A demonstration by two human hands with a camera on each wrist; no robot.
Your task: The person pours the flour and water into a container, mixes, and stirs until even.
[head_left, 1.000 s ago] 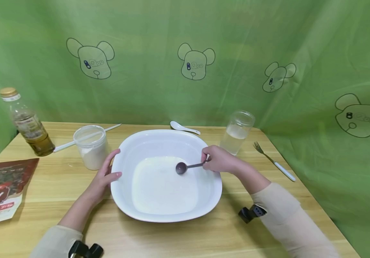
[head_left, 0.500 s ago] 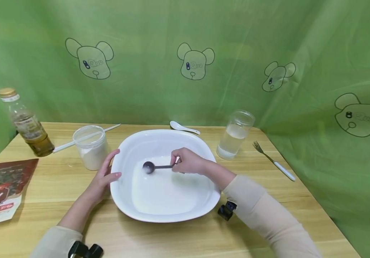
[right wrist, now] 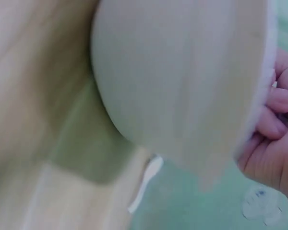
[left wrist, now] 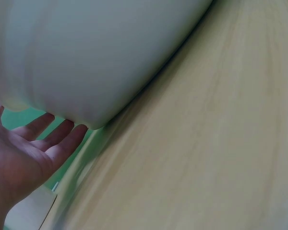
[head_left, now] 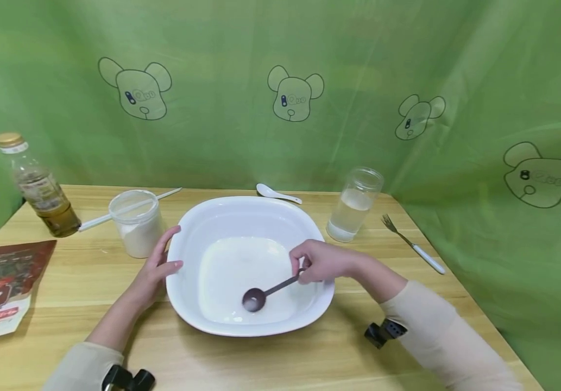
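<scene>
A white oval basin (head_left: 309,228) stands at the middle of the wooden table, a creamy-white layer on its bottom; I cannot tell whether this is liquid. My left hand (head_left: 155,266) holds the basin's left rim, thumb over the edge; in the left wrist view its fingertips touch the outer wall (left wrist: 110,57). Over the basin's right side, my right hand (head_left: 321,262) pinches the handle of a dark brown measuring spoon (head_left: 254,300), whose bowl points to the front left, low inside the basin. The right wrist view hides the spoon behind the basin wall (right wrist: 182,86).
Left of the basin stand a jar of white powder (head_left: 138,231) with a white stick across it, an amber bottle (head_left: 48,201) and a brown pouch (head_left: 1,293). A white spoon (head_left: 277,194) lies behind. A glass of cloudy liquid (head_left: 353,209) and a fork (head_left: 414,247) are right.
The right hand with the measuring spoon swept left across the basin, then back right and nearer. The spoon's bowl is now at the basin's front part. The left hand stays on the rim.
</scene>
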